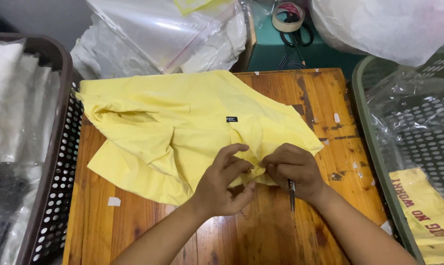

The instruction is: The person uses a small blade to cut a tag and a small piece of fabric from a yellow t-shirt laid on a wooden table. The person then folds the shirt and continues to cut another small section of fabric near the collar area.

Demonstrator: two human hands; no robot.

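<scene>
Pinching the yellow shirt [182,127] hem on the desk [280,230], left hand [227,184] and right hand [293,169] have fingers clamped on cloth.

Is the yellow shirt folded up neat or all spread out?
Neither: the yellow shirt lies loosely crumpled on the wooden table, with creases and overlapping layers. Both hands pinch its near edge.

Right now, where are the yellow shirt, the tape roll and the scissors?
yellow shirt [182,122]: head view, middle of the cloth.
tape roll [288,18]: head view, its ring.
scissors [300,37]: head view, dark handles.
</scene>
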